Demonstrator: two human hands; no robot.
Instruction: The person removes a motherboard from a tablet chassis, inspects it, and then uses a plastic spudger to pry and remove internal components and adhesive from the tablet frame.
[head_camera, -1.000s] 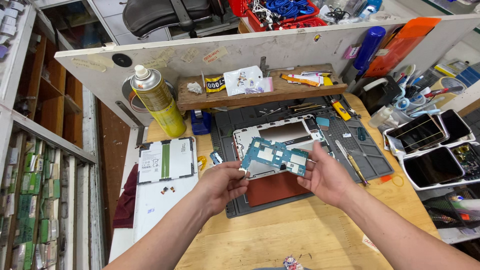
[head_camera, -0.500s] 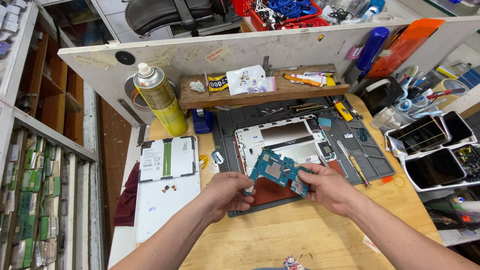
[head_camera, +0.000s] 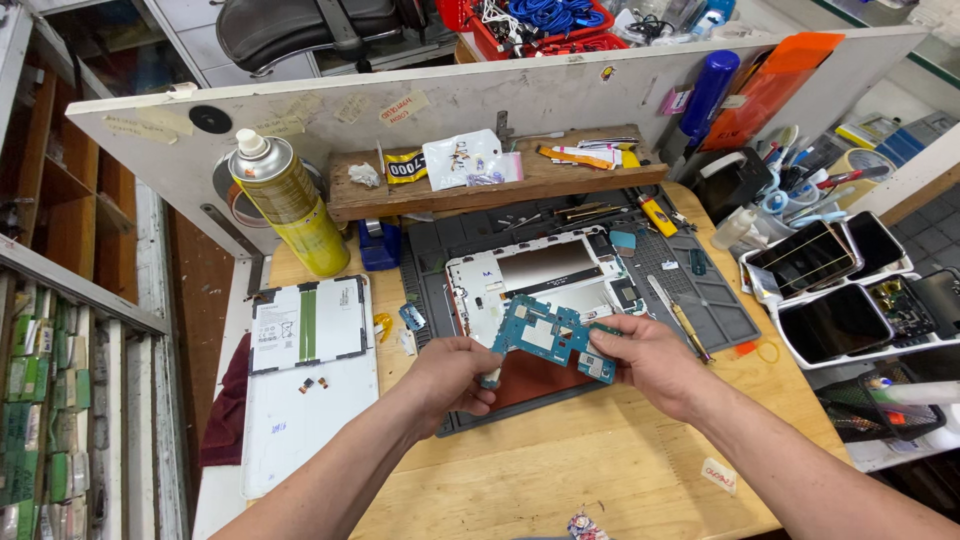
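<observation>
Both hands pinched a blue circuit board (head_camera: 550, 340) between them, left hand (head_camera: 452, 372) at its lower corner, right hand (head_camera: 640, 362) at its right edge, above the opened tablet frame (head_camera: 540, 275) just beyond.

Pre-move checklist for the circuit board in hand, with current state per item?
1. Both hands on the circuit board: ok. Left hand pinches its lower left corner, right hand its right end.
2. Board lifted off the open tablet frame: ok, it is held above the frame and the red pad.
3. Cables hanging from the board: cannot tell, too small to see.
4. Work mat near the hands: not ok, loose tools and small parts lie on it.
5. Spray can out of the way: ok, upright at far left.
6. Battery set aside: ok, left of the mat.
</observation>
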